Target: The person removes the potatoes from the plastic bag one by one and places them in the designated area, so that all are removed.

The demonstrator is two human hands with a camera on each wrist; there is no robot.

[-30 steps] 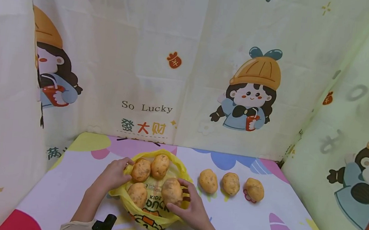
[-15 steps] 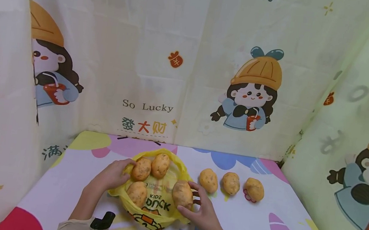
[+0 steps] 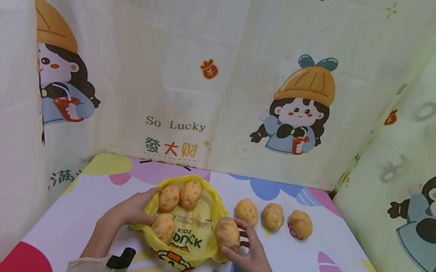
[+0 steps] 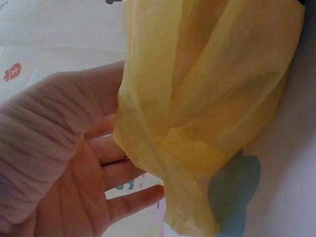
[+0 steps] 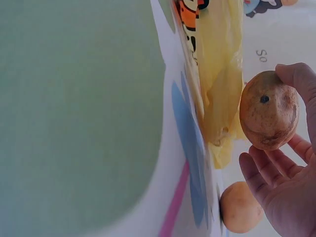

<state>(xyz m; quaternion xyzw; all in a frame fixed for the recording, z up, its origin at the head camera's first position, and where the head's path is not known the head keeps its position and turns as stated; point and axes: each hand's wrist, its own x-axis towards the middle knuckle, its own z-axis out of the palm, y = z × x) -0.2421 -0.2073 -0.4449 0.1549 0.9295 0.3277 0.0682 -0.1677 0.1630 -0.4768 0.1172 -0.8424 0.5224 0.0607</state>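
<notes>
Holding a brown potato [image 3: 227, 233] in its fingers, the right hand [image 3: 252, 256] has it at the right edge of the yellow bag [image 3: 188, 238]. The grip is curled around the potato, thumb on one side and fingers on the other, so it cannot drop. This potato is just beside the near end of a row of 3 potatoes [image 3: 273, 216] lying on the table [image 3: 308, 267] to the right of the bag.

The left hand [image 3: 132, 210] pinches the left rim of the bag. That looks like a way to keep the thin plastic open and stop it from sliding. 3 more potatoes [image 3: 174, 197] sit inside the bag, 2 at the back and 1 at the front.

From the head view you see everything at once: the bag, both hands and all the potatoes. The left wrist view shows only the bunched yellow plastic held against the palm and fingers [image 4: 123, 173]. The right wrist view shows the potato up close, with a small dark spot on it, and 1 potato from the row lying below it. A cartoon curtain [image 3: 246, 90] hangs behind the table.
</notes>
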